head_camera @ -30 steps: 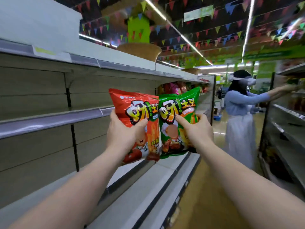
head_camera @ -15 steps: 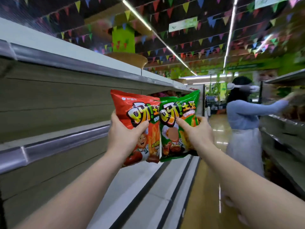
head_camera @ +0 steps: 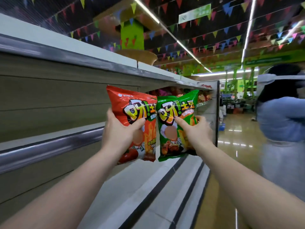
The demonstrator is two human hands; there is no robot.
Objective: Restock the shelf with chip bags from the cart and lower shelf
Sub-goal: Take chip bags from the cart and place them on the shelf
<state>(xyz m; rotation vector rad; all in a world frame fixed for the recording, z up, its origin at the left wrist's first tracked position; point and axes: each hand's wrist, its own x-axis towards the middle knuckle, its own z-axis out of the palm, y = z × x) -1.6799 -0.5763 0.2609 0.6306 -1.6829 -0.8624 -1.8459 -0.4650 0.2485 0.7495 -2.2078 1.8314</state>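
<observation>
The left hand (head_camera: 121, 134) is curled round the side of a glossy red foil chip bag (head_camera: 134, 123), thumb pressed across its printed front, and the right hand (head_camera: 196, 131) pinches a matching glossy green foil chip bag (head_camera: 175, 124) the same way, so neither hand has a finger to spare. Both bags hang upright and side by side in the air, edges overlapping, out in front of the bare grey metal shelf (head_camera: 49, 144) on the left. To place them well, I would swing both bags in over the shelf lip, stand them on their bottom seams facing outward, and loosen the grip only once they sit steady; a person in a blue top (head_camera: 280, 119) stands near on the right, so keep elbows in.
</observation>
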